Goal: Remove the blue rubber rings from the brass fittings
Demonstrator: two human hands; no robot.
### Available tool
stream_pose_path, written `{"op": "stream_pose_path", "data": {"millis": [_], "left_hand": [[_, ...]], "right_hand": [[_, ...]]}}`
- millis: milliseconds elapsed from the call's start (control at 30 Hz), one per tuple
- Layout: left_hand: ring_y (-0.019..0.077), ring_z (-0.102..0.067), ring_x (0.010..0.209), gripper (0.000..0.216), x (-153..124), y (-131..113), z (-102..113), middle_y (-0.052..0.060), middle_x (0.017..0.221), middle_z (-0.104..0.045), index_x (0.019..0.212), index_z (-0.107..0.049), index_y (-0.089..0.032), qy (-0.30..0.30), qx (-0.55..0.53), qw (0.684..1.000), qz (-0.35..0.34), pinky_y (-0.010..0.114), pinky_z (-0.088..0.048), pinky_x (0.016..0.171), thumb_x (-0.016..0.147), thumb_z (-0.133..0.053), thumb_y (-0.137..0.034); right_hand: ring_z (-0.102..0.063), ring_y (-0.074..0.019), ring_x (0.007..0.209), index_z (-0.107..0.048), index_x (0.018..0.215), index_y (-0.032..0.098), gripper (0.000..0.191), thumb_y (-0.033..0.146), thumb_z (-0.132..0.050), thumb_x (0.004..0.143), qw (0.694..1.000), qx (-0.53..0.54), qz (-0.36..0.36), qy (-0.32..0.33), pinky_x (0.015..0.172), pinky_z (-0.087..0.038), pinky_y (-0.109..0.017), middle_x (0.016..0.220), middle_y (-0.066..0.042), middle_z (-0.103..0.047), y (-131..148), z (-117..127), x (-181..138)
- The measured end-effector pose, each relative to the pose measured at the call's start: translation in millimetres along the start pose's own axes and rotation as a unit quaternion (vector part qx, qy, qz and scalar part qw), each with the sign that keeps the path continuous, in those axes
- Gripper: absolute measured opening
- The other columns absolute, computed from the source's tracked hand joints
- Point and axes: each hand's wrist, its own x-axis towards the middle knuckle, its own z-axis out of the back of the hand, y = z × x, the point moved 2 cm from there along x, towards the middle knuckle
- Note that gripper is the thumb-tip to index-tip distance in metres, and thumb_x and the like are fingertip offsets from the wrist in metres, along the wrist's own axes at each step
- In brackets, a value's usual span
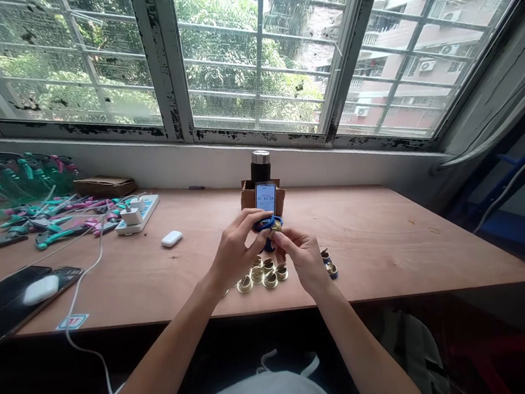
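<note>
My left hand (236, 248) and my right hand (301, 256) meet above the wooden table (387, 240), both pinched on a small blue ring-shaped part (267, 224) with a brass piece at its right side. Just under the hands lie several brass rings (261, 277) in a loose cluster. To the right of my right hand sit two small blue and brass assembled pieces (329, 263). Behind the hands a phone (265, 197) with a lit screen leans in a cardboard holder in front of a dark flask (260, 165).
At the left are a pile of teal and pink tools (37, 222), a power strip with chargers (136, 213), a white earbud case (171, 238), two dark phones with a white case on them (19, 300) and a white cable (82, 282). A barred window runs behind.
</note>
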Motion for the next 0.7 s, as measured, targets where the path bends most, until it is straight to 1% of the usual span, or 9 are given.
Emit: {"op": "stream_pose_path", "data": {"millis": [100,200,267,333,400,500,600,633,700], "left_hand": [[0.0218,-0.067,0.113,0.027,0.0,0.6,5.4,0.009,0.123,-0.068,0.128,-0.066,-0.023,-0.049,-0.004,0.999,0.021,0.036,-0.056,0.096,0.107,-0.05,-0.032],[0.0221,-0.068,0.108,0.034,0.8,6.0,10.1,0.01,0.123,-0.068,0.132,-0.065,-0.022,-0.053,-0.044,0.995,0.072,0.036,-0.057,0.094,0.108,-0.047,-0.038],[0.0219,-0.069,0.103,0.04,1.5,9.6,9.7,0.011,0.118,-0.07,0.133,-0.065,-0.02,-0.022,-0.109,0.986,0.123,0.036,-0.059,0.09,0.109,-0.043,-0.043],[0.0221,-0.07,0.1,0.044,2.0,10.5,6.8,0.011,0.113,-0.072,0.132,-0.066,-0.019,0.026,-0.177,0.969,0.173,0.034,-0.06,0.084,0.109,-0.04,-0.047],[0.0219,-0.071,0.096,0.045,2.4,8.6,3.9,0.011,0.111,-0.073,0.13,-0.068,-0.018,0.066,-0.216,0.952,0.207,0.032,-0.061,0.078,0.108,-0.041,-0.048],[0.0188,-0.069,0.082,0.044,2.5,5.8,2.3,0.009,0.103,-0.074,0.128,-0.07,-0.018,0.091,-0.227,0.944,0.222,0.028,-0.059,0.066,0.107,-0.046,-0.047],[0.0167,-0.066,0.071,0.043,1.5,8.3,2.0,0.006,0.088,-0.071,0.13,-0.07,-0.019,0.089,-0.213,0.95,0.212,0.027,-0.057,0.059,0.105,-0.049,-0.048],[0.0162,-0.065,0.068,0.044,0.9,10.3,1.8,0.005,0.085,-0.071,0.131,-0.07,-0.019,0.085,-0.205,0.953,0.208,0.027,-0.057,0.057,0.105,-0.049,-0.048],[0.0152,-0.064,0.066,0.045,-0.5,15.1,0.8,0.006,0.089,-0.071,0.132,-0.07,-0.02,0.074,-0.178,0.96,0.203,0.027,-0.056,0.055,0.104,-0.05,-0.049]], "right_hand": [[-0.053,-0.0099,0.051,-0.074,0.087,0.019,0.03,0.049,-0.078,0.087,1.0,0.016,-0.022,0.011,0.048,-0.041,-0.025,0.073,0.0,-0.065,-2.0,-3.1,-1.0],[-0.054,-0.01,0.053,-0.073,0.09,0.019,0.032,0.051,-0.077,0.087,0.999,0.013,-0.029,0.042,0.049,-0.042,-0.024,0.075,0.0,-0.065,-3.4,-7.9,-3.0],[-0.055,-0.0102,0.055,-0.073,0.093,0.019,0.033,0.052,-0.075,0.089,0.997,0.008,-0.034,0.067,0.05,-0.043,-0.024,0.077,0.0,-0.065,-4.2,-10.8,-4.8],[-0.056,-0.0108,0.057,-0.071,0.093,0.02,0.033,0.053,-0.074,0.09,0.996,0.006,-0.04,0.085,0.051,-0.044,-0.024,0.079,-0.001,-0.065,-4.8,-12.3,-6.0],[-0.057,-0.0109,0.057,-0.07,0.093,0.02,0.034,0.053,-0.074,0.09,0.995,0.004,-0.04,0.091,0.051,-0.045,-0.024,0.079,-0.001,-0.065,-5.2,-12.1,-5.9],[-0.056,-0.0106,0.055,-0.068,0.093,0.02,0.033,0.052,-0.075,0.089,0.997,-0.011,-0.033,0.075,0.05,-0.044,-0.024,0.077,0.0,-0.065,-6.1,-9.2,-3.2],[-0.056,-0.0112,0.054,-0.065,0.094,0.021,0.033,0.051,-0.076,0.088,0.997,-0.029,-0.029,0.061,0.05,-0.045,-0.025,0.077,0.001,-0.067,-8.3,-7.2,-0.9],[-0.057,-0.0116,0.055,-0.063,0.095,0.021,0.033,0.05,-0.076,0.088,0.997,-0.035,-0.026,0.059,0.051,-0.047,-0.025,0.079,0.0,-0.068,-9.1,-7.4,-0.7],[-0.062,-0.0134,0.059,-0.061,0.097,0.021,0.032,0.049,-0.075,0.089,0.997,-0.064,-0.007,0.047,0.054,-0.05,-0.026,0.084,-0.002,-0.071,-10.0,-8.9,-1.6]]}}
